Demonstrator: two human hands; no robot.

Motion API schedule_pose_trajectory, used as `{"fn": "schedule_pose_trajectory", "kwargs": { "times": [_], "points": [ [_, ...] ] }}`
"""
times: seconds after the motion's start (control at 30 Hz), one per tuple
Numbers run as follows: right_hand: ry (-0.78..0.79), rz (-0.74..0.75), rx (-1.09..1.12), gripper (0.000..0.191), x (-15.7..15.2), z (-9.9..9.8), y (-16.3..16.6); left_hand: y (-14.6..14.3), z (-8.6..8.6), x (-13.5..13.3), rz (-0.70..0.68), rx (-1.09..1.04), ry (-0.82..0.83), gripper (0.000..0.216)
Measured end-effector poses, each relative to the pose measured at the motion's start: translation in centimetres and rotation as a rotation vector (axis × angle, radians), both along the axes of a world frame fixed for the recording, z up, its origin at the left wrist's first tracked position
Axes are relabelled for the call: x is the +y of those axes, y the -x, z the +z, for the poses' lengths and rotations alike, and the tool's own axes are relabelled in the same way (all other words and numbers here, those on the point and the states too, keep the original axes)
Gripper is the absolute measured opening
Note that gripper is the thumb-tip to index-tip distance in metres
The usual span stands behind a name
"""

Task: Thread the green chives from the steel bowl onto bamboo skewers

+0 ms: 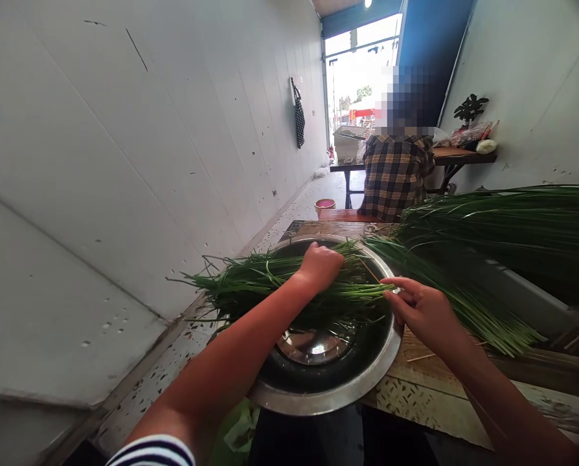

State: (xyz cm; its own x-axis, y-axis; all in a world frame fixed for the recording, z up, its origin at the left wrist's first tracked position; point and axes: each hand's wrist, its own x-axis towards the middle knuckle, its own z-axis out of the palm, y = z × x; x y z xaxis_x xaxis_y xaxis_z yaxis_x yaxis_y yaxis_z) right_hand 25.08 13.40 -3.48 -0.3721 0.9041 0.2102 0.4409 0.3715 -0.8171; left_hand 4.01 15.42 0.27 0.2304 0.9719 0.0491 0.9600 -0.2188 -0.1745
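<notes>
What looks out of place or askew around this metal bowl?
The chive bundle held by the left hand lies across the metal bowl, its tips sticking far past the rim over the floor. Nothing looks spilled.

Daylit, blown-out doorway [360, 71]; perhaps warped edges.

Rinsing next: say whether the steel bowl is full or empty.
Mostly empty: steel bowl shows bare bottom; greens lie across its rim.
</notes>
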Motion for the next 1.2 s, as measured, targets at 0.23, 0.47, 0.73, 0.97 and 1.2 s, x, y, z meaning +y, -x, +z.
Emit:
{"fn": "schedule_pose_trajectory", "kwargs": {
  "times": [0.23,0.47,0.73,0.97,1.2],
  "points": [
    [0.002,-0.010,-0.001,0.037,-0.2,0.3,0.1,1.5,0.5,0.2,-0.044,-0.220,0.011,0.026],
    [0.008,-0.008,0.004,0.036,-0.1,0.2,0.0,1.4,-1.1,0.5,0.004,-0.777,-0.052,0.017],
    [0.011,-0.001,-0.031,0.038,0.0,0.0,-0.1,0.1,-0.8,-0.1,0.110,-1.048,-0.082,0.015],
    [0.007,-0.003,-0.044,0.040,0.0,0.1,-0.1,-0.2,-0.6,-0.2,0.127,-1.026,-0.082,0.015],
    [0.032,-0.003,-0.035,0.041,0.0,0.1,-0.1,-0.4,-0.5,-0.3,0.142,-1.005,-0.104,0.014]
  ]
}}
